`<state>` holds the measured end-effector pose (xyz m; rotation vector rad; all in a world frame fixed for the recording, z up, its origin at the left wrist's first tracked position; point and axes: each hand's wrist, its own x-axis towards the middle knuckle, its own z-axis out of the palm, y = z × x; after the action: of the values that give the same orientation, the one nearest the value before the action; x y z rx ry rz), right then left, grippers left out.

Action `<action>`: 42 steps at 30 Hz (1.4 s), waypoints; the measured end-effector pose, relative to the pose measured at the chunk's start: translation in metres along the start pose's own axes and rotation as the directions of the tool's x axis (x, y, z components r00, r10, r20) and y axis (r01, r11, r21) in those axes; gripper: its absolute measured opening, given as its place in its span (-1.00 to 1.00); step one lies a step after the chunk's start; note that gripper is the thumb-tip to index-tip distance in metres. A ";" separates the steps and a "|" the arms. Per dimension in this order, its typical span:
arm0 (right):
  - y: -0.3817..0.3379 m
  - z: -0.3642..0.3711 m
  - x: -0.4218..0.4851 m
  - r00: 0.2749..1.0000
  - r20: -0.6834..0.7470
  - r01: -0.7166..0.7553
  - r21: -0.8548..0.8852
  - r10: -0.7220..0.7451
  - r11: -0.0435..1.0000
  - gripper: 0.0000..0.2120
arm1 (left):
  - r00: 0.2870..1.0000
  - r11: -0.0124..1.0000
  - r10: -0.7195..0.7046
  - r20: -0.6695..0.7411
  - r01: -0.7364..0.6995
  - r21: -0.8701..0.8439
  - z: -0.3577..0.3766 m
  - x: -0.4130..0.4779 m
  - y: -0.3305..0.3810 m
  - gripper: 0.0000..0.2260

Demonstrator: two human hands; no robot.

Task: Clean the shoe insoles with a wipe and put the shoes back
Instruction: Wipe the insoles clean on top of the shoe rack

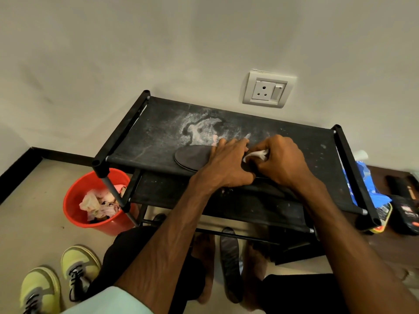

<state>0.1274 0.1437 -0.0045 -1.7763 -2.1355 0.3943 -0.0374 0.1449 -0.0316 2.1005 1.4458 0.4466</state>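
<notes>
An insole (192, 157), laid crosswise with its rounded end leftward, is pressed under the spread left hand (226, 165); a wipe (257, 155) is pinched by the right hand (284, 162).

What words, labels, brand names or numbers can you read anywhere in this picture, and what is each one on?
No text here can be read.
Black packet on the floor at the right: white and red print, too blurred to read.
Blue pack beside the rack: print too blurred to read.
Wall socket: no lettering shows.
Shoes on the floor: no brand mark shows.
</notes>
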 end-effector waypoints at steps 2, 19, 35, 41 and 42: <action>0.002 0.000 0.005 0.998 -0.052 -0.046 0.003 0.046 0.999 -0.87 | 1.000 1.000 0.000 -0.001 0.000 0.009 0.000 0.000 0.001 -0.20; 0.042 -0.028 -0.018 0.929 -0.278 -0.111 0.417 0.243 0.902 -0.96 | 0.999 0.999 0.036 -0.037 -0.036 0.011 -0.004 -0.006 0.002 -0.29; 0.045 -0.030 -0.018 0.984 -0.124 -0.092 0.280 0.131 0.956 -0.94 | 0.996 0.990 0.044 -0.075 -0.034 0.139 -0.009 -0.006 0.002 -0.30; 0.049 -0.030 -0.015 0.974 -0.148 -0.133 0.241 0.172 0.961 -0.91 | 0.990 0.976 0.081 -0.115 -0.055 0.213 0.003 -0.001 0.016 -0.36; 0.051 -0.030 -0.015 0.972 -0.153 -0.139 0.241 0.179 0.961 -0.91 | 0.991 0.973 0.082 -0.107 -0.056 0.224 0.005 -0.001 0.016 -0.37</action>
<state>0.1878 0.1383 0.0008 -1.7836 -1.7583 0.4852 -0.0228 0.1385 -0.0256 2.3406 1.5533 0.4587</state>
